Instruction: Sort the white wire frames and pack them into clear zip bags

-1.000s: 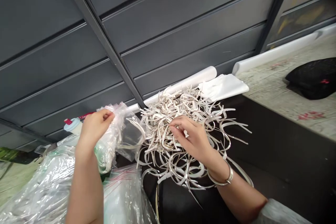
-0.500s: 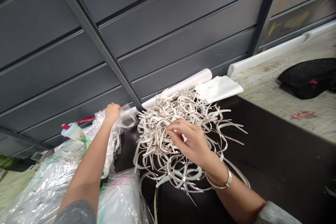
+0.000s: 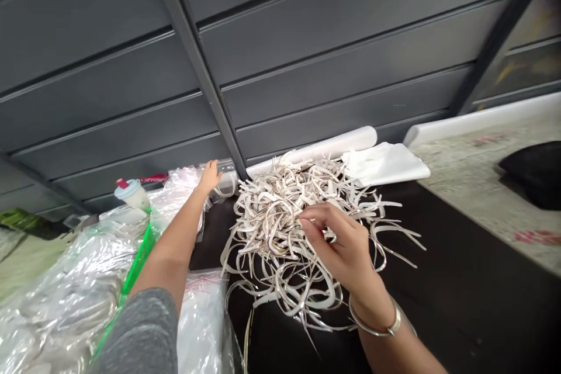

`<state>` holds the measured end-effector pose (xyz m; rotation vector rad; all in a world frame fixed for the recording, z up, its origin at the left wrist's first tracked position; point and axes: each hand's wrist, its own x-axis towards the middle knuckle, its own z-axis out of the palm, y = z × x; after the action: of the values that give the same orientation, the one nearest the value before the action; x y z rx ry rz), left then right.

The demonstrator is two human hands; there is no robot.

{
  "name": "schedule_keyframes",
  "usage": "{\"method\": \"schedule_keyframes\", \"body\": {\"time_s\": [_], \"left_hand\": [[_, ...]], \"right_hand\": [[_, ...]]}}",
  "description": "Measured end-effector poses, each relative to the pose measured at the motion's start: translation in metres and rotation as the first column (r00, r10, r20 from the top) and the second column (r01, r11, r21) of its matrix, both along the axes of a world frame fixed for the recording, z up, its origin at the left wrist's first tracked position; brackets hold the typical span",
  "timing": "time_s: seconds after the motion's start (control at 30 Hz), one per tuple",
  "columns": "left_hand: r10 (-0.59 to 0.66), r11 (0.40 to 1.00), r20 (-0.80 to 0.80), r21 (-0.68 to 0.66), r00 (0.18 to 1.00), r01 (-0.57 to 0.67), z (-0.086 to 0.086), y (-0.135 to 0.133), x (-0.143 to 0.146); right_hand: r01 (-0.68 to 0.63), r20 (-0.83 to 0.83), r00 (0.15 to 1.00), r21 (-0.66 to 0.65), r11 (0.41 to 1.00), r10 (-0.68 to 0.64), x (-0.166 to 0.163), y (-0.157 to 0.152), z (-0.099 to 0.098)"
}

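Note:
A tangled heap of thin silver-white curved bands lies on a dark table. My right hand, with a metal bangle on its wrist, hovers over the heap's near side with thumb and fingertips pinched on one or more bands. My left hand is stretched far out to the back of the table, fingers spread and resting on a small clear plastic bag by the grey wall.
Crinkled clear plastic bags pile up at the left, with a small bottle with a pale cap behind them. A white roll and folded white sheet lie at the back. A grey panelled wall rises behind. A light counter holds a black object.
My left arm has reached away from me, from holding a clear bag near the pile to the back of the table, where the hand has opened. The right hand has stayed on the bands.

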<state>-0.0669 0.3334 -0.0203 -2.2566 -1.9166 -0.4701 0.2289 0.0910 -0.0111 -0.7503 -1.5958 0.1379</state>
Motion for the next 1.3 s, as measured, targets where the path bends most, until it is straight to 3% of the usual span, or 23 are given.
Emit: {"method": "schedule_keyframes", "body": {"time_s": [0.17,0.3,0.4,0.5,0.63,0.73,0.83,0.9,0.97,1.03,1.1,1.2,1.3], "left_hand": [[-0.129,0.988,0.081,-0.077,0.988,0.135,-0.001,-0.052,-0.012],[-0.203,0.943,0.14,-0.24,0.969,0.232,0.005,-0.138,-0.036],[-0.173,0.903,0.191,-0.361,0.966,0.233,0.003,-0.214,-0.057],[-0.046,0.882,0.255,-0.443,0.966,0.159,-0.021,-0.283,-0.077],[0.113,0.894,0.238,-0.448,0.965,0.005,-0.089,-0.343,-0.09],[0.221,0.929,0.114,-0.328,0.969,-0.174,-0.14,-0.36,-0.078],[0.245,0.946,0.014,-0.222,0.97,-0.235,-0.164,-0.361,-0.058],[0.224,0.958,-0.013,-0.182,0.975,-0.222,-0.167,-0.358,-0.049],[0.217,0.964,-0.025,-0.154,0.976,-0.218,-0.167,-0.354,-0.045],[0.219,0.967,-0.032,-0.129,0.975,-0.221,-0.166,-0.352,-0.044],[0.218,0.969,-0.036,-0.111,0.975,-0.22,-0.166,-0.352,-0.045],[0.215,0.97,-0.037,-0.106,0.976,-0.218,-0.166,-0.353,-0.046],[0.215,0.968,-0.036,-0.125,0.976,-0.217,-0.164,-0.353,-0.045]], "right_hand": [[0.048,0.003,0.999,-0.006,0.999,-0.048,-0.001,-0.003,0.001],[0.073,0.004,0.997,-0.056,0.996,-0.072,-0.004,-0.003,-0.003],[0.059,0.004,0.998,-0.089,0.994,-0.059,-0.008,-0.002,-0.008],[0.049,0.026,0.999,-0.118,0.992,-0.046,-0.012,0.0,-0.015],[0.074,0.102,0.993,-0.123,0.99,-0.062,-0.022,0.005,-0.019],[0.058,0.182,0.983,-0.149,0.987,-0.031,-0.031,0.017,-0.021],[0.027,0.432,0.9,-0.17,0.985,0.05,-0.046,0.032,-0.026],[0.027,0.685,0.724,-0.149,0.989,0.083,-0.061,0.04,-0.035],[0.018,0.88,0.467,-0.109,0.994,0.088,-0.078,0.047,-0.05],[0.003,0.966,0.249,-0.078,0.997,0.075,-0.093,0.054,-0.066],[0.049,0.988,0.138,-0.073,0.996,0.066,-0.101,0.065,-0.078],[0.141,0.986,0.142,-0.108,0.984,0.087,-0.092,0.088,-0.083],[0.188,0.976,0.201,-0.125,0.974,0.087,-0.06,0.111,-0.072]]}}
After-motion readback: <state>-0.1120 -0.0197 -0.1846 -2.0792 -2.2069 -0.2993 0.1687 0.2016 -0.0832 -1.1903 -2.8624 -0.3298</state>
